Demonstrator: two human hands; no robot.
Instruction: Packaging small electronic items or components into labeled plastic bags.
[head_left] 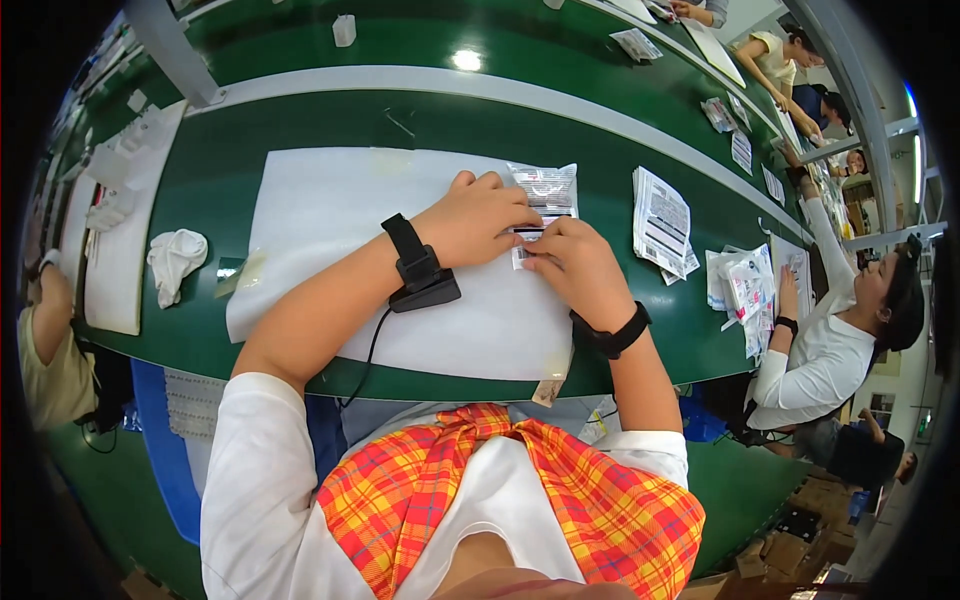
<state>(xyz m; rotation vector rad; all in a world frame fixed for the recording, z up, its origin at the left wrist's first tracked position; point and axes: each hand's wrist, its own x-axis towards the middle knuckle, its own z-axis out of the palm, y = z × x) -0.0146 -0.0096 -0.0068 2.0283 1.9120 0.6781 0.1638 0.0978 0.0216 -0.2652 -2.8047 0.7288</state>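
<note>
A silvery printed packet (pixel 546 187) lies near the right end of the white sheet, its far half uncovered. Both my hands meet over its near part. My left hand (pixel 480 218) reaches in from the left with curled fingers, their tips closed at the packet's left edge. From the right, my right hand (pixel 580 262) pinches the near end with thumb and fingers. Between the fingertips a dark strip and a barcode patch show; the rest there is covered. My left wrist wears a black strap with a box and a cable, my right wrist a black band.
The white sheet (pixel 330 220) is taped to a green table (pixel 210 215). Right of it are a stack of printed leaflets (pixel 660 220) and a heap of packets (pixel 748 285). A crumpled white cloth (pixel 178 262) lies left. A metal rail (pixel 400 80) crosses behind; co-workers sit both sides.
</note>
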